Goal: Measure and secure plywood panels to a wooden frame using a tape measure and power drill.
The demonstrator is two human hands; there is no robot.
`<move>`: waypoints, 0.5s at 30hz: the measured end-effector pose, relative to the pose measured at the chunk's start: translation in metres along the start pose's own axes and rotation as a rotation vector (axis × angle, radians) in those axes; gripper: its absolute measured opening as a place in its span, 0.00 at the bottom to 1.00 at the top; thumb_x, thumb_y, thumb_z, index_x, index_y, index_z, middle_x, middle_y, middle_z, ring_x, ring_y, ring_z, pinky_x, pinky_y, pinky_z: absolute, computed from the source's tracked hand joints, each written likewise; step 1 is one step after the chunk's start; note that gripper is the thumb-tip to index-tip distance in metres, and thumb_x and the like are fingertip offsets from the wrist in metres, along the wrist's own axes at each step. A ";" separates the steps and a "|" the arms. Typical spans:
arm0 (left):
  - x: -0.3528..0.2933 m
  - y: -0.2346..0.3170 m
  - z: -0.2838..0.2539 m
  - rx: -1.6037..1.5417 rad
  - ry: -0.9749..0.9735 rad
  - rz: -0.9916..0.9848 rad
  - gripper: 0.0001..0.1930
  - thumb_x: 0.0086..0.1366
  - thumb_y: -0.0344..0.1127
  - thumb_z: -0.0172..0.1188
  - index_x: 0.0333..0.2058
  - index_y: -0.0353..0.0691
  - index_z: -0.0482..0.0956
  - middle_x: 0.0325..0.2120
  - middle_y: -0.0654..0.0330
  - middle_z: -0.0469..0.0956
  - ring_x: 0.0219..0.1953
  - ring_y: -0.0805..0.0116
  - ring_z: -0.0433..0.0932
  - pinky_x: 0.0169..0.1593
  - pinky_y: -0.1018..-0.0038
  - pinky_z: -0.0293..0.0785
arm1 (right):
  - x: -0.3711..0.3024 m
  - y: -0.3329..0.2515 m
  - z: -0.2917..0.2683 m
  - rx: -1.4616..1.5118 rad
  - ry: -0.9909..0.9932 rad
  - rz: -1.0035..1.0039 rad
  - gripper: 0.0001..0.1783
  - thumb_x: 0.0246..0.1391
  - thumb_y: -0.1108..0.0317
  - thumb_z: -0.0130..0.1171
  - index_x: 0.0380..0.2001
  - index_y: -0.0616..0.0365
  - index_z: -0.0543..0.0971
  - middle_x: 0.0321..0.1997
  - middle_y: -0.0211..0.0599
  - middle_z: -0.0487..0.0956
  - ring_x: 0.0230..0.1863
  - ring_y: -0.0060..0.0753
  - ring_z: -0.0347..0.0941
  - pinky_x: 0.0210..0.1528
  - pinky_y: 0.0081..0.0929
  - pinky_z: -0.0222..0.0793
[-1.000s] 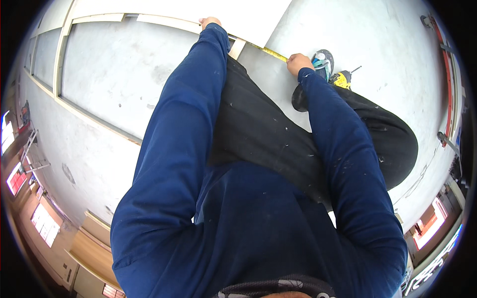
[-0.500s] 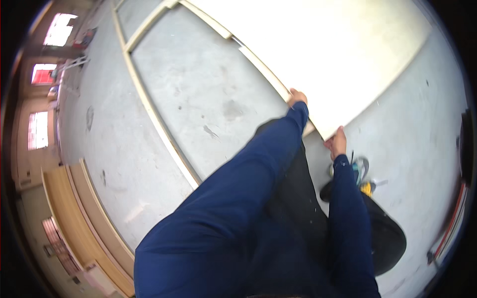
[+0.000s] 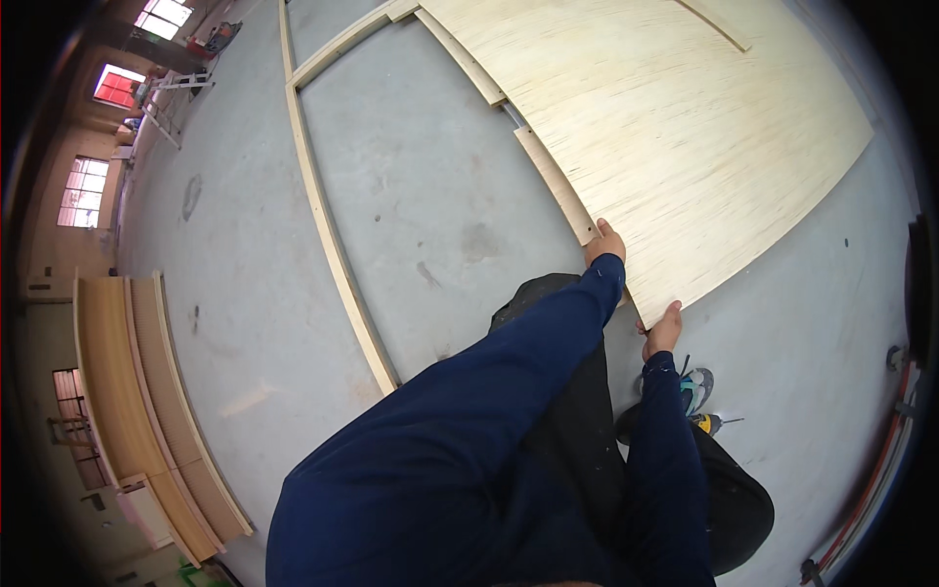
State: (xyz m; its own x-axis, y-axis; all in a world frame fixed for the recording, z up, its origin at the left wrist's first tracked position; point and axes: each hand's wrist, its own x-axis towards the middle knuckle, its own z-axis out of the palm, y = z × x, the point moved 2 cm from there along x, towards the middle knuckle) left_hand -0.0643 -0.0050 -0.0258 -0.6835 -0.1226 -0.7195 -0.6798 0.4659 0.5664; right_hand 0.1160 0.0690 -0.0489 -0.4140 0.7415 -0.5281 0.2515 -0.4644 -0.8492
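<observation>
A large pale plywood sheet (image 3: 704, 166) stretches away at the right, over part of a wooden frame. My left hand (image 3: 603, 247) grips its left edge close to the near corner, thumb up, with the other fingers hidden. At the corner itself, my right hand (image 3: 664, 331) pinches the sheet, its thumb on top and its fingers under the edge. Just beyond my left hand, a wooden strip (image 3: 556, 186) runs along the sheet's left side, with dark holes near its ends. Another strip (image 3: 465, 61) continues farther off, past a short gap.
A long frame beam (image 3: 335, 245) lies on the grey floor to the left, joined to a crosspiece (image 3: 347, 41). A yellow drill (image 3: 706, 423) is beside my shoe (image 3: 696, 389). Long wooden panels (image 3: 161, 411) stand at far left. A narrow stick (image 3: 714, 24) rests on the sheet.
The view has tilted, so the sheet, frame and both hands sit lower in the picture. A stick on the sheet now shows. Both hands keep their hold near the corner.
</observation>
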 end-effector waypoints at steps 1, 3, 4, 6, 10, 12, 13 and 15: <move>0.000 0.000 -0.001 0.004 0.017 -0.018 0.41 0.65 0.61 0.25 0.40 0.23 0.75 0.42 0.36 0.73 0.48 0.44 0.71 0.53 0.60 0.65 | -0.002 0.000 0.001 -0.015 -0.016 0.027 0.30 0.62 0.44 0.31 0.43 0.63 0.67 0.25 0.41 0.75 0.14 0.33 0.68 0.11 0.22 0.59; 0.000 -0.002 -0.001 -0.018 0.034 -0.038 0.40 0.65 0.60 0.26 0.39 0.24 0.75 0.41 0.37 0.73 0.48 0.44 0.71 0.53 0.60 0.65 | -0.002 -0.001 0.002 -0.030 -0.033 0.052 0.30 0.62 0.44 0.31 0.43 0.64 0.66 0.25 0.41 0.75 0.14 0.33 0.69 0.12 0.23 0.60; 0.001 -0.002 -0.001 -0.036 0.052 -0.058 0.39 0.65 0.60 0.26 0.38 0.25 0.76 0.41 0.38 0.74 0.47 0.44 0.71 0.52 0.60 0.66 | -0.001 0.000 0.002 -0.075 -0.032 0.073 0.31 0.61 0.44 0.31 0.43 0.64 0.66 0.25 0.42 0.75 0.14 0.34 0.70 0.12 0.23 0.62; 0.002 0.001 0.000 -0.022 0.059 -0.066 0.39 0.65 0.60 0.26 0.39 0.25 0.76 0.41 0.38 0.74 0.47 0.45 0.71 0.52 0.60 0.66 | 0.002 0.002 0.000 -0.117 -0.031 0.092 0.31 0.61 0.44 0.31 0.43 0.65 0.66 0.26 0.42 0.75 0.15 0.34 0.71 0.13 0.24 0.64; 0.004 -0.003 0.001 -0.067 0.063 -0.097 0.38 0.65 0.59 0.27 0.40 0.26 0.76 0.42 0.39 0.74 0.48 0.46 0.72 0.53 0.61 0.66 | 0.005 0.010 -0.001 -0.158 -0.033 0.104 0.31 0.62 0.44 0.31 0.43 0.66 0.66 0.26 0.43 0.75 0.15 0.36 0.72 0.13 0.25 0.68; 0.007 -0.001 0.001 -0.049 0.068 -0.104 0.38 0.65 0.59 0.28 0.40 0.26 0.75 0.42 0.39 0.74 0.48 0.46 0.72 0.53 0.61 0.66 | 0.008 0.013 -0.001 -0.151 -0.024 0.078 0.31 0.62 0.44 0.30 0.43 0.66 0.66 0.26 0.43 0.76 0.15 0.35 0.72 0.13 0.25 0.68; 0.007 0.000 0.003 -0.030 0.071 -0.110 0.37 0.65 0.59 0.28 0.40 0.26 0.75 0.42 0.40 0.74 0.48 0.47 0.72 0.53 0.61 0.66 | 0.011 0.015 -0.001 -0.162 -0.025 0.090 0.31 0.62 0.45 0.30 0.43 0.67 0.66 0.26 0.43 0.76 0.15 0.35 0.72 0.13 0.24 0.68; 0.005 -0.003 0.006 -0.040 0.065 -0.134 0.37 0.65 0.59 0.29 0.41 0.25 0.75 0.42 0.39 0.74 0.48 0.47 0.71 0.53 0.61 0.66 | 0.013 0.016 -0.003 -0.168 -0.023 0.105 0.31 0.62 0.45 0.30 0.43 0.67 0.66 0.26 0.44 0.76 0.15 0.35 0.72 0.12 0.24 0.68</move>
State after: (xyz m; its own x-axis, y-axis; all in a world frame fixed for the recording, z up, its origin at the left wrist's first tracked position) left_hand -0.0645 -0.0022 -0.0336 -0.6011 -0.2379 -0.7629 -0.7749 0.4067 0.4838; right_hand 0.1176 0.0730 -0.0695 -0.3975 0.6807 -0.6154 0.4360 -0.4500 -0.7793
